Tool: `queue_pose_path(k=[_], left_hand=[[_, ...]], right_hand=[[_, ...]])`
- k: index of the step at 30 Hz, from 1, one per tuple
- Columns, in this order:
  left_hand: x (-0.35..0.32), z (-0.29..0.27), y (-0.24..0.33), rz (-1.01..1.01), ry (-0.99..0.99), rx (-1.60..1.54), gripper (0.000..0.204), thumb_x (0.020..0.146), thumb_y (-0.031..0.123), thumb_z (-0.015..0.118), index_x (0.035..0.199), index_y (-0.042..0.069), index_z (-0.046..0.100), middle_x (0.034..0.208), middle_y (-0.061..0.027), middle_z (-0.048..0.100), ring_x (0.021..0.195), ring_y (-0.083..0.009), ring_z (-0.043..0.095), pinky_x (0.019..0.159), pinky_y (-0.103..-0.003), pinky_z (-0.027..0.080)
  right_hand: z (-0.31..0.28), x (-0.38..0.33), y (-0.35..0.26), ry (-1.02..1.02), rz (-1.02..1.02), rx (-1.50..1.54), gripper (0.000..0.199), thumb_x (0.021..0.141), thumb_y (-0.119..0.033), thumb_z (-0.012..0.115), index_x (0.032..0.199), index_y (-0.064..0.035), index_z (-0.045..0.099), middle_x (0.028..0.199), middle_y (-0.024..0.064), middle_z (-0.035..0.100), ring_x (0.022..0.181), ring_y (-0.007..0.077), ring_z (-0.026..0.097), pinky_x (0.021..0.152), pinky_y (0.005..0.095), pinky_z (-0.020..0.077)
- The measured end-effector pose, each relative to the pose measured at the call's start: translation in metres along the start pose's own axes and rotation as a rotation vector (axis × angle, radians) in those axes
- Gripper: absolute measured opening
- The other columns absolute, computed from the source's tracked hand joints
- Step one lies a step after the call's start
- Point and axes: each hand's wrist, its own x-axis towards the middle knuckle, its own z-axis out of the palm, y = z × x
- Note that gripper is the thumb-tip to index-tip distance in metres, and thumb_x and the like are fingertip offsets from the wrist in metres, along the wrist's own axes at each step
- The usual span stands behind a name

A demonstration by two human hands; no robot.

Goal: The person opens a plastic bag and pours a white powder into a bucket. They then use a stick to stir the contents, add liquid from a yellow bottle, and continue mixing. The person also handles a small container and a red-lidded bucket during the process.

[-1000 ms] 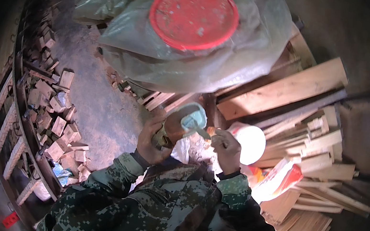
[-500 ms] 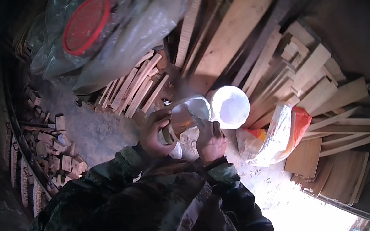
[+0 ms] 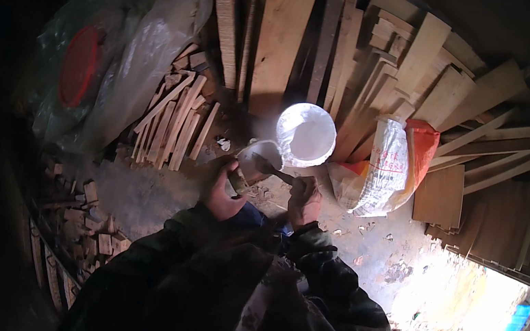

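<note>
Both forearms (image 3: 326,258) angle inward. The left hand (image 3: 222,195) curls its grip around a pot (image 3: 250,156), held tilted over the floor (image 3: 149,199); the right hand (image 3: 305,201) clenches a scraper (image 3: 282,177), its blade at the pot's mouth, near a white bucket (image 3: 319,131).

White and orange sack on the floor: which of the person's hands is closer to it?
The right. The right hand is just left of the sack in the picture, not touching it; the left hand is farther left.
</note>
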Motion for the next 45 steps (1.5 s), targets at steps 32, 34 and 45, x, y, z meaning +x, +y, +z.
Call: queue_pose_path(k=[32, 34, 45], left_hand=[[0.043, 0.268, -0.175, -0.341, -0.326, -0.244, 0.037, 0.069, 0.007, 0.083, 0.102, 0.008, 0.065, 0.118, -0.016, 0.062, 0.119, -0.0412, 0.06, 0.11, -0.05, 0.048], [0.044, 0.287, -0.173, -0.214, -0.375, -0.311, 0.042, 0.071, 0.01, 0.082, 0.11, 0.007, 0.065, 0.126, -0.0168, 0.063, 0.13, -0.043, 0.057, 0.118, -0.053, 0.043], [0.031, 0.39, -0.354, -1.16, -0.059, -0.549, 0.052, 0.094, 0.033, 0.08, 0.133, 0.002, 0.064, 0.134, -0.0155, 0.066, 0.124, -0.0278, 0.062, 0.108, -0.042, 0.049]], right_hand=[[0.07, 0.151, 0.164, -0.501, 0.11, 0.021, 0.039, 0.088, -0.015, 0.081, 0.124, -0.0061, 0.068, 0.117, 0.0152, 0.068, 0.093, 0.037, 0.072, 0.081, 0.0451, 0.059], [0.063, 0.156, 0.171, -0.481, 0.089, -0.134, 0.04, 0.086, -0.014, 0.081, 0.124, -0.0076, 0.07, 0.113, 0.0138, 0.069, 0.093, 0.0351, 0.071, 0.079, 0.0441, 0.0589], [-0.007, 0.093, 0.289, 0.091, 0.854, 0.085, 0.024, 0.092, -0.015, 0.072, 0.112, -0.0016, 0.071, 0.084, 0.0025, 0.066, 0.071, 0.0157, 0.059, 0.063, 0.0305, 0.0492]])
